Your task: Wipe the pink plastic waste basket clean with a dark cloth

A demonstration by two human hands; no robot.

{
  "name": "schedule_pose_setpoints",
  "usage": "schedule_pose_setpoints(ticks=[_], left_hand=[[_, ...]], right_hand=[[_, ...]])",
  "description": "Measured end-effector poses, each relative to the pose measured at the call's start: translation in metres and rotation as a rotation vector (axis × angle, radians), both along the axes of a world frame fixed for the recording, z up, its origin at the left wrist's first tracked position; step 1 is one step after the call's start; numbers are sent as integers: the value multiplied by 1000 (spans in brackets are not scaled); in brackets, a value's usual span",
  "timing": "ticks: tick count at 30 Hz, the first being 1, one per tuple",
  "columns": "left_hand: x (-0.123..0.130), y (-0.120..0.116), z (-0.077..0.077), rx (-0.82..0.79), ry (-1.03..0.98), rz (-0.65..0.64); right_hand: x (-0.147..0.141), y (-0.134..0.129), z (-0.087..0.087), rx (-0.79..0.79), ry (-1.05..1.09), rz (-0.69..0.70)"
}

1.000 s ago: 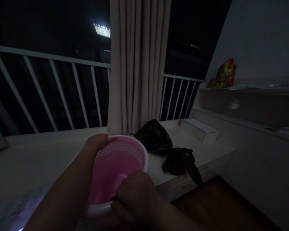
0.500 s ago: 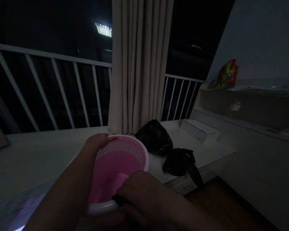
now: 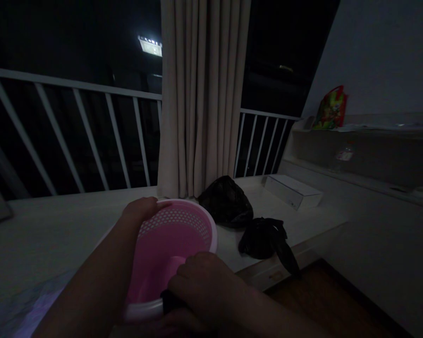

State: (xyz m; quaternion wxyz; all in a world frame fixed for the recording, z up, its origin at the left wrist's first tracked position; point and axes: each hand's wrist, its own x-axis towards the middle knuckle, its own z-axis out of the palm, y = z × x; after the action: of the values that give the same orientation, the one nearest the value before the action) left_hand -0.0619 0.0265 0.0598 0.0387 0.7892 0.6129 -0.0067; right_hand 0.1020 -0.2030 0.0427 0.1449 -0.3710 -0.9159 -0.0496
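Observation:
A pink plastic basket (image 3: pixel 162 249) with a pale rim and rows of holes in its wall tilts towards me; no contents show inside. My left hand (image 3: pixel 143 209) is closed over its far rim, and the left forearm hides the basket's left side. At the near rim my right hand (image 3: pixel 200 286) is closed on something black (image 3: pixel 171 302) that looks like a plastic bag, mostly hidden under the fingers. Two black plastic bags, a larger one (image 3: pixel 227 204) and a smaller knotted one (image 3: pixel 262 239), lie right of the basket on the pale ledge (image 3: pixel 74 225).
Behind the ledge hangs a beige curtain (image 3: pixel 200 94), with a white railing (image 3: pixel 82 88) beyond. A white box (image 3: pixel 294 190) lies at the ledge's right. Shelves on the right hold a red and green bag (image 3: pixel 332 109) and a clear bottle (image 3: pixel 344 155). The room is dim.
My right hand has shifted slightly left along the near rim with the black material. The left hand stays on the far rim; the view has moved a little.

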Motion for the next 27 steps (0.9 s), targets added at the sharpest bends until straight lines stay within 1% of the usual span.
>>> schedule_pose_setpoints(ticks=[3, 5, 8, 11, 13, 18, 20, 24, 27], left_hand=[[0, 1, -1, 3, -4, 1], [0, 1, -2, -12, -1, 1], [0, 2, -1, -12, 0, 1], [0, 3, -2, 7, 11, -5], [-2, 4, -4, 6, 10, -7], [-5, 7, -6, 9, -34, 14], [-4, 7, -6, 5, -48, 18], [-1, 4, -5, -5, -47, 15], [-1, 0, -2, -21, -35, 38]], right_hand=[[9, 5, -8, 35, 46, 18], [8, 5, -10, 44, 36, 1], [-6, 2, -11, 74, 27, -34], [-17, -1, -15, 107, 22, -32], [-14, 1, -19, 127, 24, -21], [3, 8, -29, 210, 39, 0], [-1, 8, -31, 224, 57, -1], [-19, 4, -33, 271, 101, -32], [-16, 5, -33, 278, 117, -17]])
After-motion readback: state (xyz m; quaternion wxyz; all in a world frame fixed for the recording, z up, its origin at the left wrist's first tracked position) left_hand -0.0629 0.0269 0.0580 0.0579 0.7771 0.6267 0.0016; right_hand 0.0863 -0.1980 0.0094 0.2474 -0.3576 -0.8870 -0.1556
